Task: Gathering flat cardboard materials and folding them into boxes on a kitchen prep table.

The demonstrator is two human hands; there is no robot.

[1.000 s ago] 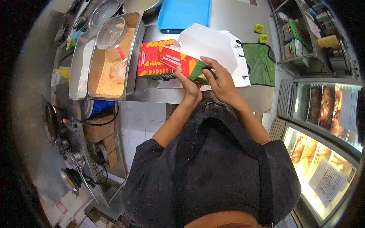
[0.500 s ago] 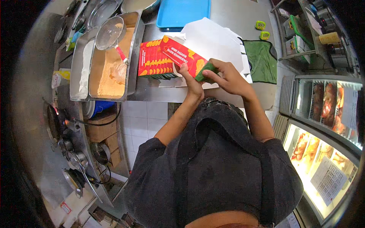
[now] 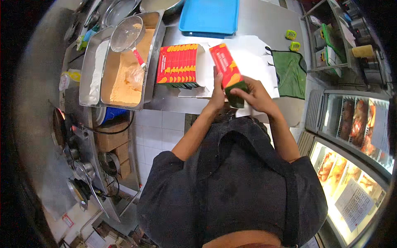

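Both hands hold a red cardboard food box (image 3: 225, 62) with yellow pictures and a dark green end, tilted above the steel worktop. My left hand (image 3: 216, 96) grips its left side, thumb up along the edge. My right hand (image 3: 257, 98) is closed on the green end, its thumb pressed across the panel. To the left stands a tight row of matching red boxes (image 3: 177, 64), nested side by side. Beneath and behind my hands lie white card sheets (image 3: 258, 53). Most of the held box's underside is hidden.
At left, a steel tray (image 3: 142, 89) holds orange and white powders, with a red-handled strainer (image 3: 127, 35) on it. A blue tray (image 3: 210, 16) lies at the back. On the right are a green cloth (image 3: 289, 74), two small green timers (image 3: 291, 34) and a lit display case (image 3: 345, 182).
The held box has swung from a slant over the row to a steeper angle, away from the row to the right. Both hands have turned with it, and the view has shifted slightly.
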